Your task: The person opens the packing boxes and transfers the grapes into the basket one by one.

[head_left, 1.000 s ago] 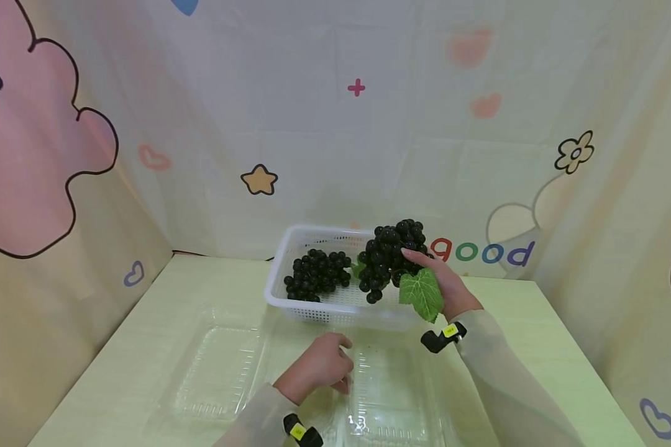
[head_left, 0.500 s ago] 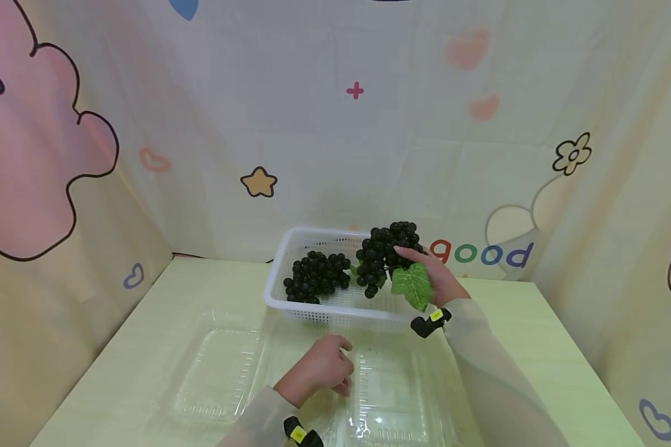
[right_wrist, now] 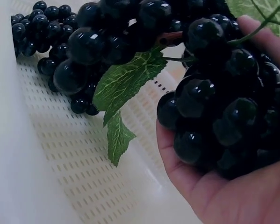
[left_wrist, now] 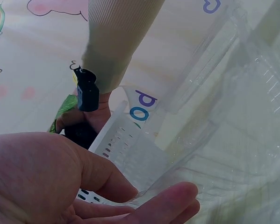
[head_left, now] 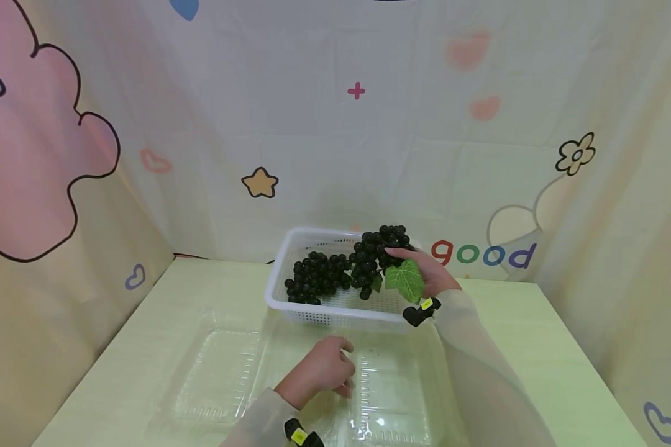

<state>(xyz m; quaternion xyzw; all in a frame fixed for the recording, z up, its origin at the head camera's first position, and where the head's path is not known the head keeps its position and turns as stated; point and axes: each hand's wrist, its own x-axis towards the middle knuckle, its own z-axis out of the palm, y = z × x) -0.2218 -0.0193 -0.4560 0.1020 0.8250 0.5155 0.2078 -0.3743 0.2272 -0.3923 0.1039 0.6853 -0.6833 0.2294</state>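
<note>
My right hand (head_left: pixel 432 274) grips a bunch of dark grapes (head_left: pixel 369 253) with green leaves, held over the right part of a white perforated basket (head_left: pixel 341 311). In the right wrist view its fingers curl round the near end of the bunch, and a leaf (right_wrist: pixel 130 79) hangs down. A second bunch of dark grapes (head_left: pixel 315 274) lies in the basket's left half. In front of the basket my left hand (head_left: pixel 321 367) pinches the edge of a clear plastic clamshell box (left_wrist: pixel 233 158) between thumb and fingers.
The clamshell lies opened out on the pale table (head_left: pixel 123 347), one half (head_left: pixel 218 372) left of my left hand, the other to its right. A printed curtain (head_left: pixel 324 136) stands close behind the basket and along both sides.
My right hand has moved left and slightly down over the basket with the grapes, bringing them close beside the other bunch. My left hand has stayed in place.
</note>
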